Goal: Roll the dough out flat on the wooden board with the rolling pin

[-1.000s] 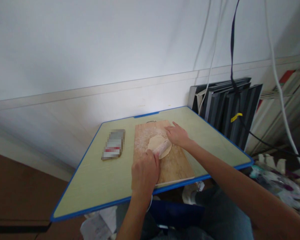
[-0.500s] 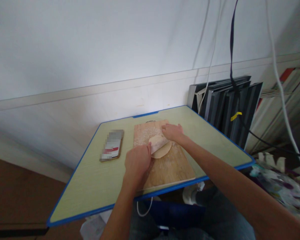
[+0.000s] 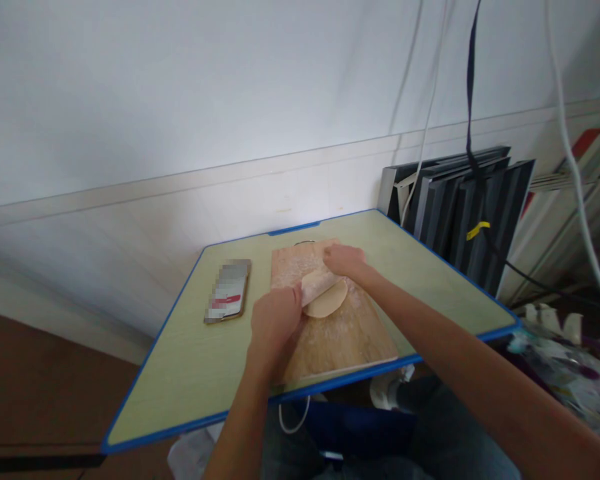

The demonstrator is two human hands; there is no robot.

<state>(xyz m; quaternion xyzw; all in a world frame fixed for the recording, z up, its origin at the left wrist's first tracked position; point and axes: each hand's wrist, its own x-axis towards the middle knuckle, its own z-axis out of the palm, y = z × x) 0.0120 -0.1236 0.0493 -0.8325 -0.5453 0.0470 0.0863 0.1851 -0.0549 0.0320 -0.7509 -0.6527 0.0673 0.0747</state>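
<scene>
rolling pin [image 3: 321, 285] had moved toward the far side of the dough [image 3: 329, 304], on a floured board [image 3: 343, 343], left hand [image 3: 276, 317] pinched one end, right hand [image 3: 346, 259] curled at the other, grip unclear, phone [image 3: 230, 290] lay left, green table [image 3: 187, 373] stood by white wall [image 3: 230, 87], dark panels [image 3: 447, 207] leaned right

Beyond the right forearm [image 3: 430, 333], the table [image 3: 415, 273] offers passing room; a phone [image 3: 230, 293] obstructs the left, a wall [image 3: 280, 87] the far side.

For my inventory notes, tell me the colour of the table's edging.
The edging is blue; it shows best in the head view.
</scene>
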